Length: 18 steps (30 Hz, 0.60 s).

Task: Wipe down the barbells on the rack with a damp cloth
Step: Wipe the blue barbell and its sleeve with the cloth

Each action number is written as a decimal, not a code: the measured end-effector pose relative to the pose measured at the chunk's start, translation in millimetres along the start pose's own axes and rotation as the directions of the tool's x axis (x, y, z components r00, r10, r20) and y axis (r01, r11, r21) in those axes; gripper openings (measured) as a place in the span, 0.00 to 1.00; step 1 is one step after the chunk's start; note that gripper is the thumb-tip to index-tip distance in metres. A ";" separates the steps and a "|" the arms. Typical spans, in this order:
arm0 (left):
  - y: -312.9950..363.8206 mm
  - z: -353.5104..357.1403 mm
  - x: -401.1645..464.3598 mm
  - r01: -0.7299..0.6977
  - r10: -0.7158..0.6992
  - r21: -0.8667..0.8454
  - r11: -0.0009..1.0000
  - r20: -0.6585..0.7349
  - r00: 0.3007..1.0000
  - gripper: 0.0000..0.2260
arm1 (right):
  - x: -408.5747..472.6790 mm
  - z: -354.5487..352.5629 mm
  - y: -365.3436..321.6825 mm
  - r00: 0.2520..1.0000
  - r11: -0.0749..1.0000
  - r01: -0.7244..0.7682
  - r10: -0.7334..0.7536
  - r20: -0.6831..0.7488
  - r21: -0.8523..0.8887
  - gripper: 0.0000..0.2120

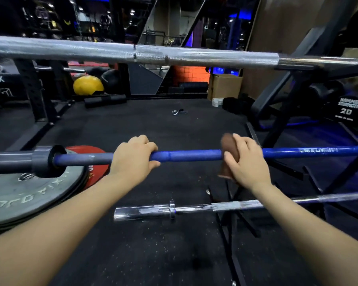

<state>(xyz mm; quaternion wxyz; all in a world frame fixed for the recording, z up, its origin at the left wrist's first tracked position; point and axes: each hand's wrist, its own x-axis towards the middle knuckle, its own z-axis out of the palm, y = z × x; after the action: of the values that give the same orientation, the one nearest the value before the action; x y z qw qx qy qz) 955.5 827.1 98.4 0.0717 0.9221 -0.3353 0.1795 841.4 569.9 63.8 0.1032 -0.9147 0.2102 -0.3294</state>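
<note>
Head camera, looking down past both bare forearms: a blue bar (pixel 190 155) runs level across the middle of the view, with a grey sleeve and collar at its left end. The left hand (pixel 132 156) is wrapped over the top of the blue bar, fingers curled round it, gripping the shaft not far in from the collar. The right hand (pixel 244 159) sits further right on the same bar and clutches a brown cloth (pixel 229 145) that is folded around the shaft; the cloth's lower end hangs just under the bar, and its edges are blurred. Above, a silver bar (pixel 132 51) crosses the whole width of the view. Below the hands, a chrome bar (pixel 194 208) lies lower down, its sleeve end pointing left. At the left, grey and red weight plates (pixel 29 195) are stacked on the black rubber floor (pixel 153 124). Farther back sit a yellow ball (pixel 88 85) and a cardboard box (pixel 224 86).
</note>
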 end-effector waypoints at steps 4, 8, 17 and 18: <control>-18.7 5.6 -5.1 0.041 -0.042 -0.066 0.997 -0.007 0.999 0.16 | -9.5 29.0 -69.4 0.989 0.999 0.044 -0.044 -0.141 -0.003 0.21; -20.2 6.1 -5.4 0.044 -0.046 -0.069 0.997 -0.026 0.999 0.09 | -21.6 55.9 -158.9 0.972 0.973 0.230 -0.230 -0.057 -0.001 0.19; -83.8 -11.5 -32.5 0.073 -0.073 -0.009 0.997 0.015 0.997 0.19 | -12.6 39.8 -93.5 0.982 0.983 0.172 -0.176 -0.068 -0.061 0.26; -88.4 -10.1 -35.0 0.070 -0.070 -0.021 0.997 -0.005 0.998 0.17 | -15.1 44.9 -101.1 0.984 0.990 0.121 -0.129 -0.123 -0.069 0.24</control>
<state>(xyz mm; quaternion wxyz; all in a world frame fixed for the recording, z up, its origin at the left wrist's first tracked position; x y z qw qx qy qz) 984.6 917.9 93.5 0.0884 0.9319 -0.3045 0.1761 892.0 669.0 54.2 0.0408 -0.9060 0.1684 -0.3862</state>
